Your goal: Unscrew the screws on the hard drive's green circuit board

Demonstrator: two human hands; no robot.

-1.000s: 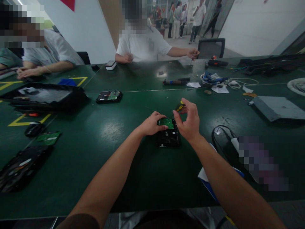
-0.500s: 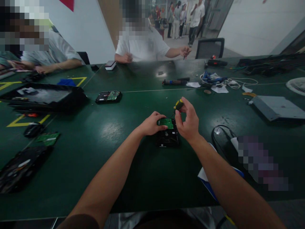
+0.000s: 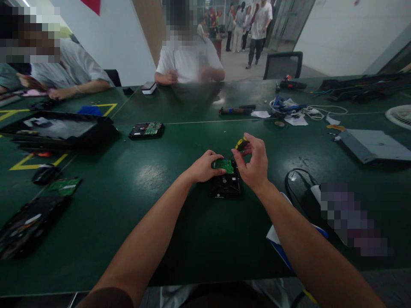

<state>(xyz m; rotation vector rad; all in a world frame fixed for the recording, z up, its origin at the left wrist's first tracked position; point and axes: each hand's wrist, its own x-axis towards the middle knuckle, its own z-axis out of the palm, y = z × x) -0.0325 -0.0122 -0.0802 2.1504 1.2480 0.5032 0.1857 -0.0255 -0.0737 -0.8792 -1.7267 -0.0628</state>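
One room: pale wall and standing people, far beyond the hard drive. One green table, the hard drive lying on it. One black tray, well left of the hard drive. One grey metal box, well right of the hard drive. Left hand: partly curled, gripping the hard drive's far-left side, thumb at its green circuit board. Right hand: nearly closed, pinching a screwdriver above the hard drive's far-right corner; tip contact not discernible. Step in hand, by judgement: screwdriver work at the circuit board's edge; next move calls for firm hold, tip squarely seated.
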